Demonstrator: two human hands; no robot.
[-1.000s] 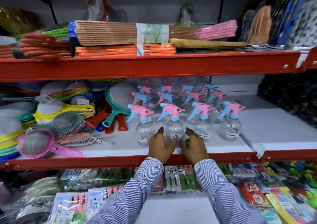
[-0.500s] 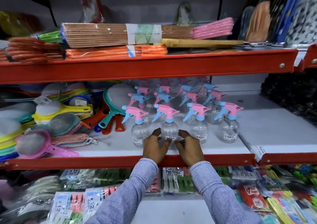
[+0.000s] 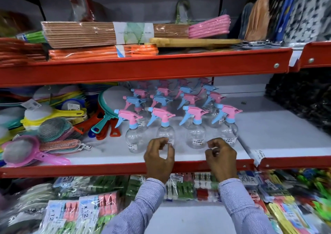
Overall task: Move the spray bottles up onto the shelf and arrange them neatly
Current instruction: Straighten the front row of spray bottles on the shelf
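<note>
Several clear spray bottles (image 3: 196,135) with pink and blue trigger heads stand in rows on the white middle shelf (image 3: 107,151), all nozzles pointing left. My left hand (image 3: 158,158) hovers at the shelf's front edge before the second front bottle (image 3: 165,129), fingers curled and apart, holding nothing. My right hand (image 3: 221,157) is near the front edge between the third and fourth front bottles, fingers loosely curled, nothing in it. Neither hand grips a bottle.
Plastic strainers and sieves (image 3: 44,124) crowd the shelf's left part. A red shelf beam (image 3: 143,69) runs overhead with stacked mats (image 3: 96,33). The white shelf section on the right (image 3: 279,131) is bare. Packets of clothes pegs (image 3: 80,214) lie on the shelf below.
My hands were close together around the second front bottle; they have now drawn back and spread apart, the right hand moving rightwards. The front bottles stand as before.
</note>
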